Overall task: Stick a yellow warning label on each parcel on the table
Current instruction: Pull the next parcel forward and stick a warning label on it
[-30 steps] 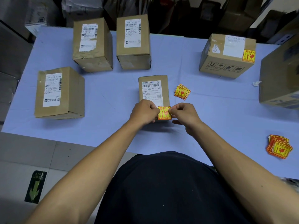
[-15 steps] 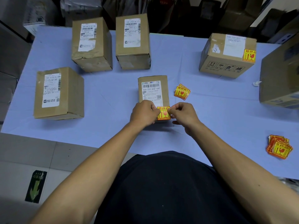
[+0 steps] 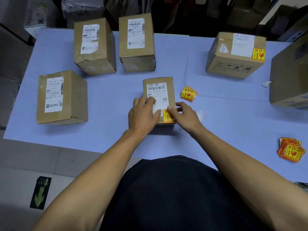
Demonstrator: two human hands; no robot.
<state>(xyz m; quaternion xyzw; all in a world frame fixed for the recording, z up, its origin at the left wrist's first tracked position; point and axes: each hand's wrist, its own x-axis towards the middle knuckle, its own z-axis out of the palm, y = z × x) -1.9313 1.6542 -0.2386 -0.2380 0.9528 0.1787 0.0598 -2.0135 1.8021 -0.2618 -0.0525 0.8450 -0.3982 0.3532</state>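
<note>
Step in hand: pressing a yellow warning label (image 3: 168, 116) onto the near right corner of the small middle parcel (image 3: 159, 88). Judged roughly mid-task.

Left to right:
- Left parcel (image 3: 62, 97), near the left edge of the table (image 3: 116, 100): white shipping slip on top, no yellow label visible.
- Two taller parcels at the back, back-left parcel (image 3: 94, 46) and back-middle parcel (image 3: 136, 43), standing just beside each other: neither shows a yellow label.
- Left hand (image 3: 144, 115): lies flat on the middle parcel's shipping slip, fingers straight and spread, steadying the box.
- Right hand (image 3: 185, 115): grip not pinching; fingertips laid on the label's right part, pressing it down. Whether the label is fully stuck, cannot tell.
- Small label stack (image 3: 188, 94): on the table just right of the middle parcel.
- Back-right parcel (image 3: 235, 55): already carries a yellow label at its top right corner.
- Large box (image 3: 290, 77) at the right edge, partly cut off; labelling cannot be judged.
- Bigger label pile (image 3: 290, 151): near right of the table.

Next move, as judged: smooth the label flat, then peel a fresh one from the small stack and reach for an unlabelled parcel. Nothing blocks that reach; the back parcels sit farthest from the person.
</note>
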